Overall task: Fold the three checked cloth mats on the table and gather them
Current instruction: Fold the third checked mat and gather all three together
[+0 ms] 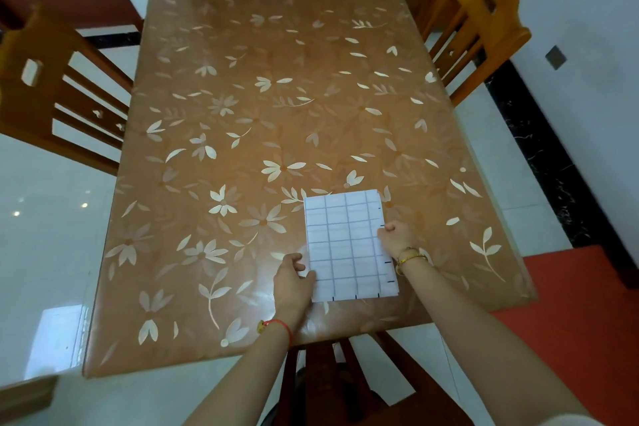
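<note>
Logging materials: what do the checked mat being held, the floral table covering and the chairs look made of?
Checked mat: thin matte cloth, white with a blue grid; stacked edges show its folds.
Table covering: probably glossy vinyl sheet, orange with pale flowers; it reflects light and wraps the rim.
Chair: varnished wood, honey-coloured, slatted back.
</note>
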